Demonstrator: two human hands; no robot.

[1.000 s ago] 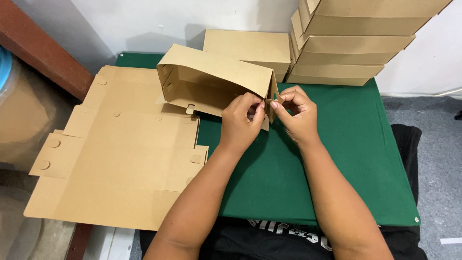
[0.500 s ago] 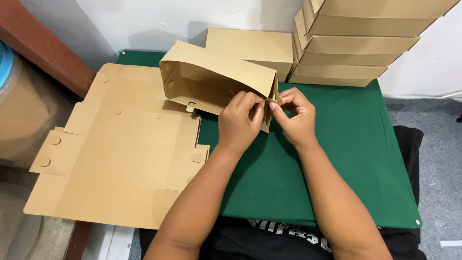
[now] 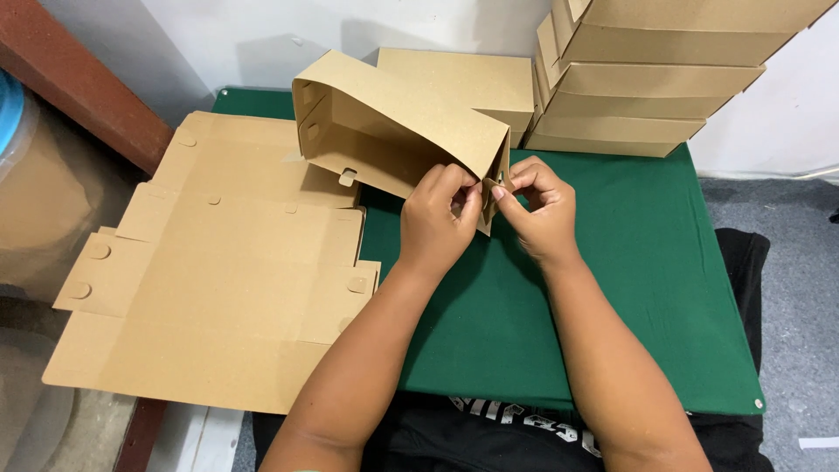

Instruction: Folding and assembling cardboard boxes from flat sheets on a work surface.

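Here, half-folded brown cardboard box [image 3: 393, 122], corner pinched by both hands' fingers [image 3: 476, 194].

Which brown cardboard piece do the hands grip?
The half-folded brown cardboard box, pinched at its near corner by both hands; the flat sheets and stacked boxes lie untouched.

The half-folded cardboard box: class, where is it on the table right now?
The half-folded cardboard box sits at the back middle of the green table, right of the flat cardboard sheets, left of the stacked boxes, pinched by both hands.

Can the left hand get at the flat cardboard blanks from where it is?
Probably yes: the left hand pinches the half-folded box, and the flat cardboard blanks lie uncovered just left of that forearm.
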